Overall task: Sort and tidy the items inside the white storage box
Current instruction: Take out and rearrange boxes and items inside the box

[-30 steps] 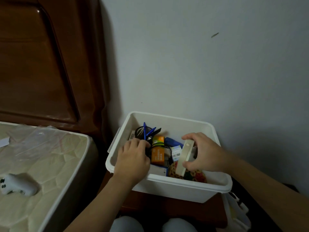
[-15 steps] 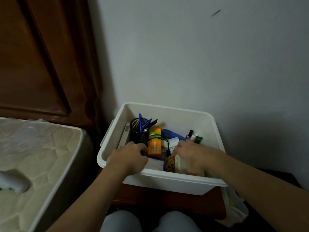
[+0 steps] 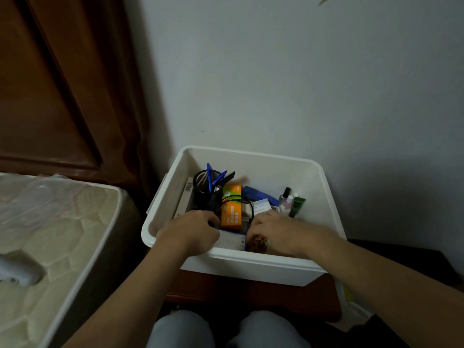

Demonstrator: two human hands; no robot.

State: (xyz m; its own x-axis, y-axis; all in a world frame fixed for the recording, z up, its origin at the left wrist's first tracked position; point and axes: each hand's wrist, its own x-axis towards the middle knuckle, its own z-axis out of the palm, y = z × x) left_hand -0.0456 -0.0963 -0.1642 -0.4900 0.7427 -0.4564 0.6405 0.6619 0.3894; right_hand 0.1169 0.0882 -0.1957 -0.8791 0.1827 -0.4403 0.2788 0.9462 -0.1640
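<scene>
The white storage box point(image 3: 251, 268) stands on a wooden nightstand against the wall. Inside it are a black mesh pen holder point(image 3: 204, 194) with blue pens, an orange packet point(image 3: 232, 209) with a black cable point(image 3: 238, 198) looped over it, a blue item point(image 3: 258, 194), small bottles point(image 3: 285, 200) and a green tube point(image 3: 296, 207). My left hand point(image 3: 190, 232) is down in the near left part, its fingers curled at the pen holder's base. My right hand point(image 3: 281, 229) lies low in the near right part over a patterned item point(image 3: 257, 243). Both palms are hidden.
A mattress point(image 3: 62, 234) with clear plastic on it lies to the left, with a white object point(image 3: 17, 272) on it. A dark wooden headboard point(image 3: 50, 96) rises behind it. The nightstand point(image 3: 238, 290) edge, my knees point(image 3: 180, 330) and a white bag point(image 3: 351, 310) are below the box.
My right hand has lowered a flat beige piece from above the rim down into the box, where it is hidden now. The left hand has slid slightly toward the near wall.
</scene>
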